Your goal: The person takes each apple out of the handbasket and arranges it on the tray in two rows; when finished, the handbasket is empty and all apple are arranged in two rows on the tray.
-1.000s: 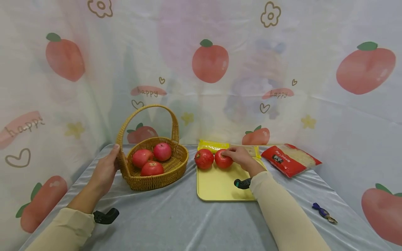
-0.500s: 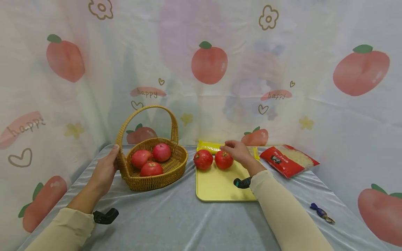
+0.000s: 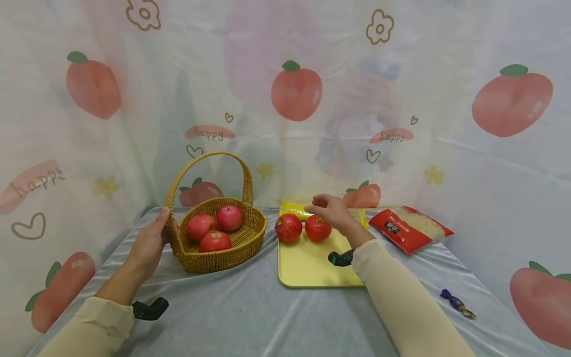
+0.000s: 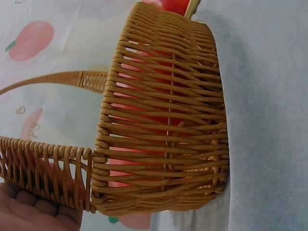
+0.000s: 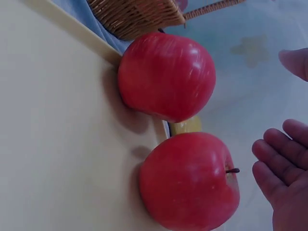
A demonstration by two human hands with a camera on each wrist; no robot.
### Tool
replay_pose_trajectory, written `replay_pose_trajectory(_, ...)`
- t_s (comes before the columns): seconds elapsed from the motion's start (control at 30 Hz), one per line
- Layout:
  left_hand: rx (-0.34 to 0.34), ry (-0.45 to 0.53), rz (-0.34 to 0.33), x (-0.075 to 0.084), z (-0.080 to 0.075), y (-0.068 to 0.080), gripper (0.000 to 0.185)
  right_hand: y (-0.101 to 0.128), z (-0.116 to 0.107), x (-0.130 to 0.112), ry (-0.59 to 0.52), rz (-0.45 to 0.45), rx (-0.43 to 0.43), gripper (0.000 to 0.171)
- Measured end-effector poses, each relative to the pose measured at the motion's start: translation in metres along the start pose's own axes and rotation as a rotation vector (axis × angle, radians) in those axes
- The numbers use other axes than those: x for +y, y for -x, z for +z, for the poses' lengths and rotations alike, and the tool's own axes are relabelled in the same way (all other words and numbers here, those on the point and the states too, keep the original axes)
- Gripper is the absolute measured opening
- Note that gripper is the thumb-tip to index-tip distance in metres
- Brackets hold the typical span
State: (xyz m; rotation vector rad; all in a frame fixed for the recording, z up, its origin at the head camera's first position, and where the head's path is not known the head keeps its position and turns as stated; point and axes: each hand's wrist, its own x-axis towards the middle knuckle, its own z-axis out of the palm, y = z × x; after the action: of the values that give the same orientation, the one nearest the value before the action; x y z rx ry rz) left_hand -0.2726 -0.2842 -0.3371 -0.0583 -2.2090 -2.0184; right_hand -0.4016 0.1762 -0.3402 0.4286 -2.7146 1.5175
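My left hand [image 3: 149, 243] grips the near left foot of the handle on a wicker basket [image 3: 223, 261]. In the left wrist view, the curled fingers [image 4: 45, 207] show at the woven handle. Inside the basket lie three red apples [image 3: 215, 241]. Two more apples sit side by side on the back of a pale yellow tray [image 3: 312, 270]: a left one [image 3: 288, 228] and a right one [image 3: 318, 228]. Just above the right apple hovers my right hand [image 3: 334, 212], holding nothing. The right wrist view shows its thumb and fingers [image 5: 279, 163] spread apart, clear of both apples.
Behind the tray lies a yellow packet [image 3: 295, 210]. To its right is a red and clear bag [image 3: 403, 228]. A small purple-and-gold wrapped item [image 3: 458, 303] rests at the right front of the grey cloth [image 3: 241, 317]. A printed curtain [image 3: 294, 163] hangs behind the table.
My right hand has let go of the right apple on the tray and lifted slightly above it. The left hand and basket have stayed in place.
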Motion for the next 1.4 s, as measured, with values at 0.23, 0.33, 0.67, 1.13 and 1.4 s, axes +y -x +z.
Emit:
replay_pose_trajectory(0.23,-0.001,0.019,0.012,0.0,0.0,0.0,0.057,0.0,0.007,-0.018,0.009,-0.011,-0.041,0.073)
replay_pose_trajectory(0.33,-0.007,0.004,0.007,-0.001,-0.001,0.0,0.059,-0.001,0.011,-0.025,0.008,-0.046,-0.065,0.072)
replay_pose_trajectory(0.67,-0.011,-0.014,-0.001,0.0,0.0,-0.001,0.061,-0.004,0.024,-0.047,0.033,-0.149,-0.128,0.063)
replay_pose_trajectory(1.13,0.001,0.032,0.04,0.0,0.0,0.0,0.051,-0.007,0.049,-0.068,0.063,-0.189,-0.252,0.06)
replay_pose_trajectory(1.4,-0.013,-0.01,0.029,0.001,-0.001,0.0,0.058,-0.009,0.069,-0.079,0.07,-0.21,-0.297,0.06)
